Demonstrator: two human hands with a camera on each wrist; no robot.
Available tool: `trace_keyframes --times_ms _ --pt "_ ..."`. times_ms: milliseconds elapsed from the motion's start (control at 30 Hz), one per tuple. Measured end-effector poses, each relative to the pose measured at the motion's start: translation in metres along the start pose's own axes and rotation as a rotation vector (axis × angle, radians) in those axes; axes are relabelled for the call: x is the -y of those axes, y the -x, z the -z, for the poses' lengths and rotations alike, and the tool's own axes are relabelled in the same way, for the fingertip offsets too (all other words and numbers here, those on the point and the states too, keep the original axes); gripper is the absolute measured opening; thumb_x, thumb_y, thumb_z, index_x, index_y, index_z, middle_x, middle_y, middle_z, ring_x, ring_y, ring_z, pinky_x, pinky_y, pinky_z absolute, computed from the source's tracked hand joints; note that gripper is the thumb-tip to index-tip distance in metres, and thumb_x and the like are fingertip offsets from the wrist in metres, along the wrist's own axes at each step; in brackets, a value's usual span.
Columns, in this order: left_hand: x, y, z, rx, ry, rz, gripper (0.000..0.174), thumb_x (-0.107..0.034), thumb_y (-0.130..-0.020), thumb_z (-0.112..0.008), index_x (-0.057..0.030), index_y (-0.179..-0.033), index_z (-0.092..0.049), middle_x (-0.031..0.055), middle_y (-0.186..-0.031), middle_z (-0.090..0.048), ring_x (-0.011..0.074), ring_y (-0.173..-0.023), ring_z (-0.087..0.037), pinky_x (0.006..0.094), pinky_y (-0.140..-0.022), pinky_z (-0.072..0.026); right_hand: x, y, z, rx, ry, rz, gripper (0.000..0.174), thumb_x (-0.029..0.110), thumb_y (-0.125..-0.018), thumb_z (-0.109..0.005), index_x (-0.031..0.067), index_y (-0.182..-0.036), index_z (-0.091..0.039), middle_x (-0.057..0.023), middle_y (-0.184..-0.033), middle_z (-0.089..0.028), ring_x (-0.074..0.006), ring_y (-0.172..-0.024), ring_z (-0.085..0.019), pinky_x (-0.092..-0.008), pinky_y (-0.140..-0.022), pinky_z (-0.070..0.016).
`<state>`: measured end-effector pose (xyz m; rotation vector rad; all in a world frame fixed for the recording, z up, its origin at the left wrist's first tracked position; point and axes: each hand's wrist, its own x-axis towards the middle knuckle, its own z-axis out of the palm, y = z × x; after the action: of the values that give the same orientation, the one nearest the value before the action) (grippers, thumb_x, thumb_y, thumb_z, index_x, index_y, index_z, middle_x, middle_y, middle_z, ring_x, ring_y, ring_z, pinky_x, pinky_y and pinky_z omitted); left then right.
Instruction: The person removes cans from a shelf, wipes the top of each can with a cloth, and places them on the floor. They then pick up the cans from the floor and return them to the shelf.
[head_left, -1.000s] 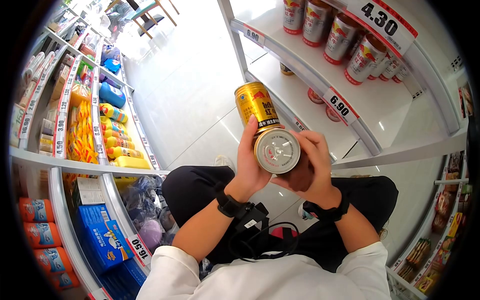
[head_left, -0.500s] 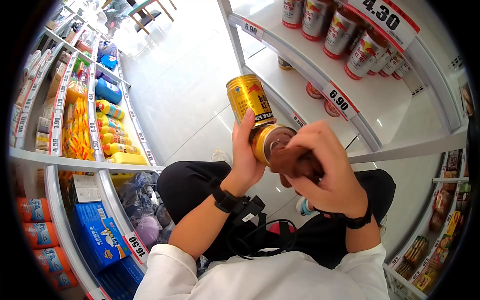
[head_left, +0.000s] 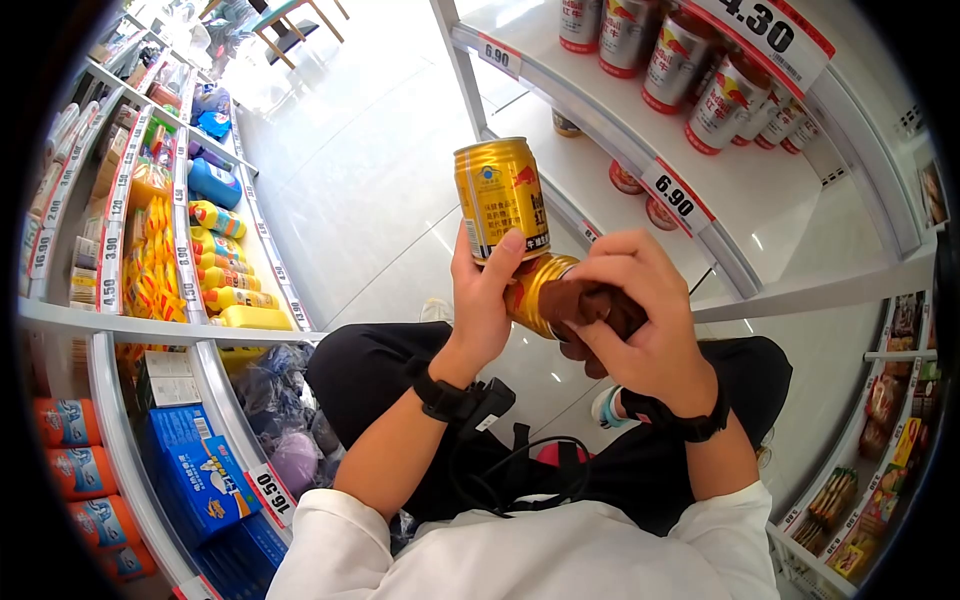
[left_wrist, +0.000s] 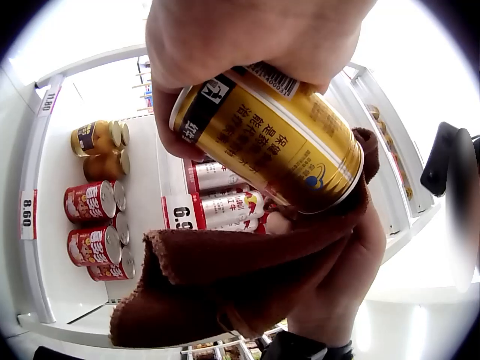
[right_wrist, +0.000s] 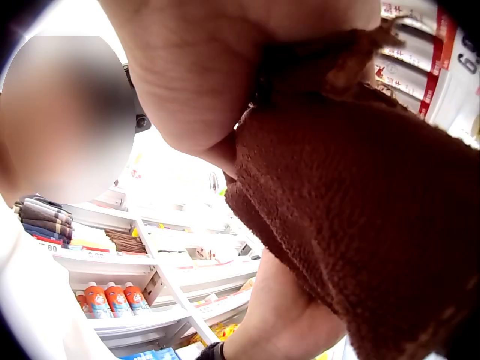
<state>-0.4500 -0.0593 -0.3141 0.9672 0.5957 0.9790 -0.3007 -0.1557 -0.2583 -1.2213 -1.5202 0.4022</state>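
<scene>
From a head camera looking down, a seated or crouching person's two bare hands meet in front of the body, between bent knees (head_left: 365,375) in dark trousers; both forearms angle up and inward from white sleeves, with a black strap round each wrist.

The left hand (head_left: 485,300) is clamped on two gold cans, at the place where they meet; its thumb points upward and lies across the bottom edge of the upper can (head_left: 497,195), while its other fingers are mostly hidden behind. The upper can stands nearly upright above the hand; the lower can (head_left: 527,297) lies tilted beneath it, its far end toward the right hand.

The right hand (head_left: 655,335) is clamped on a brown cloth (head_left: 605,308), the back of the hand upward, fingers bent over the top and thumb tucked in on the near side; the cloth covers the end of the lower can. In the left wrist view the cloth hangs in a wide fold below a gold can; in the right wrist view it fills much of the right side.

To the right, silver cans (head_left: 722,100) stand on a white shelf (head_left: 800,205); to the left, yellow bottles (head_left: 235,300), blue boxes (head_left: 208,480) and orange packs (head_left: 75,460) line other shelves; pale tiles (head_left: 370,200) cover the floor.
</scene>
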Motion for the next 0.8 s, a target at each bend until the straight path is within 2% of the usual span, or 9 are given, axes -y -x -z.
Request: trace_keyframes --times_ms 167,233,267,333,433,600,733,800 --pt "0.006 0.001 -0.002 0.013 0.096 0.089 0.048 -0.038 -0.103 -0.054 -0.0021 -0.132 -0.042 0.0160 -0.115 -0.063 0.0209 -0.103 -0.065 0.0363 -0.089 -0.0567 -0.005 -0.006 0.003 -0.106 0.079 0.049 0.029 -0.007 -0.068 -0.069 0.0018 -0.095 -0.065 -0.0116 -0.094 -0.059 -0.0272 -0.080 -0.062 -0.0331 -0.070 -0.0523" --pt "0.007 0.000 -0.006 -0.007 0.267 0.161 0.046 -0.032 -0.100 -0.061 -0.0027 -0.130 -0.042 0.0119 -0.113 -0.060 0.0188 -0.097 -0.065 0.0334 -0.082 -0.0576 -0.006 -0.006 0.007 -0.128 0.116 0.030 0.028 -0.007 -0.068 -0.069 0.0013 -0.094 -0.064 -0.0116 -0.092 -0.059 -0.0267 -0.080 -0.062 -0.0328 -0.070 -0.0522" --pt "0.008 0.000 -0.007 -0.003 0.265 0.163 0.046 -0.032 -0.100 -0.061 -0.0027 -0.130 -0.042 0.0119 -0.113 -0.060 0.0188 -0.097 -0.065 0.0334 -0.082 -0.0576 -0.007 -0.006 0.010 -0.114 0.132 -0.001 0.027 -0.007 -0.069 -0.069 0.0010 -0.095 -0.064 -0.0112 -0.091 -0.059 -0.0263 -0.079 -0.062 -0.0326 -0.070 -0.0520" --pt "0.011 0.000 -0.007 -0.025 0.222 0.207 0.050 -0.043 -0.104 -0.049 -0.0022 -0.131 -0.043 0.0139 -0.114 -0.063 0.0216 -0.101 -0.066 0.0371 -0.088 -0.0570 -0.008 -0.007 0.015 -0.105 0.149 -0.032 0.027 -0.007 -0.069 -0.069 0.0006 -0.095 -0.065 -0.0109 -0.091 -0.059 -0.0259 -0.079 -0.063 -0.0323 -0.070 -0.0518" --pt "0.015 -0.001 -0.007 -0.026 0.253 0.219 0.051 -0.046 -0.104 -0.048 -0.0027 -0.131 -0.043 0.0135 -0.114 -0.063 0.0214 -0.100 -0.067 0.0374 -0.087 -0.0571 -0.008 -0.008 0.023 -0.088 0.160 -0.051 0.025 -0.006 -0.070 -0.070 -0.0003 -0.094 -0.066 -0.0110 -0.090 -0.058 -0.0254 -0.077 -0.062 -0.0321 -0.068 -0.0515" --pt "0.017 0.000 -0.008 -0.087 0.244 0.244 0.052 -0.046 -0.103 -0.050 -0.0033 -0.131 -0.043 0.0118 -0.111 -0.063 0.0197 -0.097 -0.066 0.0357 -0.084 -0.0568 -0.007 -0.009 0.037 0.127 0.005 -0.251 0.022 -0.006 -0.072 -0.071 -0.0023 -0.094 -0.068 -0.0090 -0.092 -0.058 -0.0234 -0.076 -0.063 -0.0322 -0.069 -0.0520" --pt "0.017 0.000 -0.010 -0.126 0.214 0.230 0.052 -0.047 -0.102 -0.052 -0.0038 -0.130 -0.043 0.0100 -0.107 -0.061 0.0182 -0.094 -0.065 0.0342 -0.082 -0.0563 -0.010 -0.008 0.043 0.255 -0.019 -0.258 0.024 -0.007 -0.073 -0.070 -0.0003 -0.096 -0.070 -0.0082 -0.095 -0.058 -0.0223 -0.079 -0.063 -0.0322 -0.070 -0.0521" --pt "0.017 0.000 -0.008 -0.124 0.243 0.227 0.049 -0.043 -0.102 -0.055 -0.0042 -0.129 -0.043 0.0096 -0.108 -0.061 0.0179 -0.094 -0.065 0.0341 -0.081 -0.0570 -0.013 -0.007 0.042 0.344 -0.074 -0.193 0.028 -0.007 -0.072 -0.070 0.0034 -0.098 -0.073 -0.0082 -0.097 -0.058 -0.0224 -0.084 -0.063 -0.0325 -0.072 -0.0518"
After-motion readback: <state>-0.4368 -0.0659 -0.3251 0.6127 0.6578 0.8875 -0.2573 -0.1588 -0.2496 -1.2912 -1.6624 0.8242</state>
